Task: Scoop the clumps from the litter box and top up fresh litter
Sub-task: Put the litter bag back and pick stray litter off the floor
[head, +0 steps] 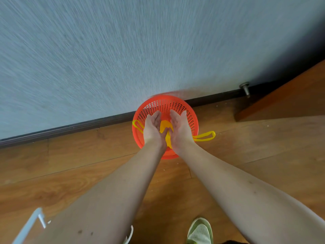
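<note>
Orange basket [190,118]: on wood floor [70,164], against wall; yellow bag [166,128] inside. Left hand [153,128], right hand [179,129]: fingers straight, palms facing, holding nothing. Litter box unseen. Advice: brush residue directly over basket.

Wooden floor [70,166] under orange basket [190,118], green shoe [200,231]

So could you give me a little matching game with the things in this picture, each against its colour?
Things:
1. round perforated plastic basket
2. plastic bag with loop handles
3. textured wall
4. plank floor

Colours:
A. brown wood
B. orange-red
C. pale blue-grey
D. yellow

Pairs: 1-B, 2-D, 3-C, 4-A
</note>
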